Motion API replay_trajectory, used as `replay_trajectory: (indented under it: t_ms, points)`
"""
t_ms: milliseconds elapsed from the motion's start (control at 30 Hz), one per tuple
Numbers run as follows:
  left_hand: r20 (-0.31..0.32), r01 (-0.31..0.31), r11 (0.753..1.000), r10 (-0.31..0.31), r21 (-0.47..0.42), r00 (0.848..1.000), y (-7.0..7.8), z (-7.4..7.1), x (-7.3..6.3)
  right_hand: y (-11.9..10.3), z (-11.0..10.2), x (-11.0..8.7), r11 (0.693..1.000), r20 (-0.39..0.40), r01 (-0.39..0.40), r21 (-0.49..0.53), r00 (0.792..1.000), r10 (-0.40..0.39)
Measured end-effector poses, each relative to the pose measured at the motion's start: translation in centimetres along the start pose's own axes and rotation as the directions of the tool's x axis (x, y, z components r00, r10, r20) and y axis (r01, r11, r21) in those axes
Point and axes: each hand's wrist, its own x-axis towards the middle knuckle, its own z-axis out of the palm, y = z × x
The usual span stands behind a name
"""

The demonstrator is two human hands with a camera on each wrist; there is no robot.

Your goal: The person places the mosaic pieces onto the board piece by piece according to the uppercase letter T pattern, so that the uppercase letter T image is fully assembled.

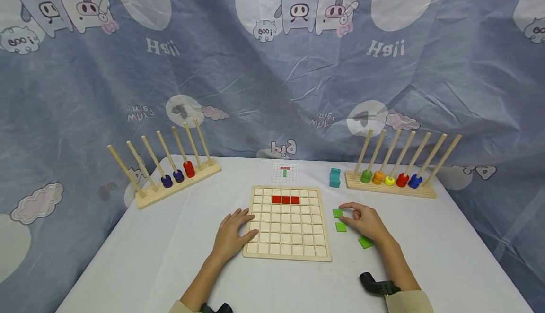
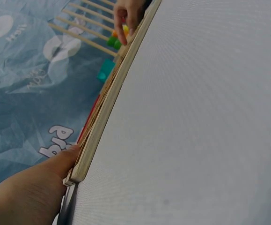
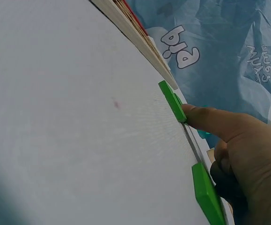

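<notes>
A wooden grid board (image 1: 287,257) lies flat on the white table, with three red tiles (image 1: 285,200) side by side in one of its upper rows. My left hand (image 1: 232,235) rests at the board's left edge, fingers spread; its thumb (image 2: 65,161) lies on the rim. To the right of the board, my right hand (image 1: 367,221) has thumb and index finger at opposite edges of the farthest green tile (image 1: 337,213). Another green tile (image 1: 341,227) lies just nearer, and a third green tile (image 1: 365,242) is partly under the right wrist.
Behind the board lies a printed pattern card (image 1: 284,173). A teal block (image 1: 335,178) stands to its right. Wooden peg racks with coloured beads stand at the back left (image 1: 180,184) and back right (image 1: 391,188). A patterned cloth (image 1: 272,81) hangs behind the table.
</notes>
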Motion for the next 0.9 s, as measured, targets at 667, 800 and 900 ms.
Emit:
replay_trajectory:
  t_ms: [667,800,900]
  points:
    - [0.002,0.009,1.0,-0.009,0.009,1.0,0.12,-0.08,0.03,0.39,-0.03,0.11,0.999,0.029,-0.012,-0.042,0.999,0.013]
    - [0.005,0.013,1.0,-0.013,0.015,1.0,0.14,-0.09,0.01,0.38,-0.03,0.13,0.999,0.022,-0.006,-0.042,1.0,0.007]
    - [0.01,0.016,1.0,-0.016,0.014,1.0,0.16,-0.1,0.01,0.31,-0.03,0.12,0.999,0.021,-0.011,-0.043,1.0,0.012]
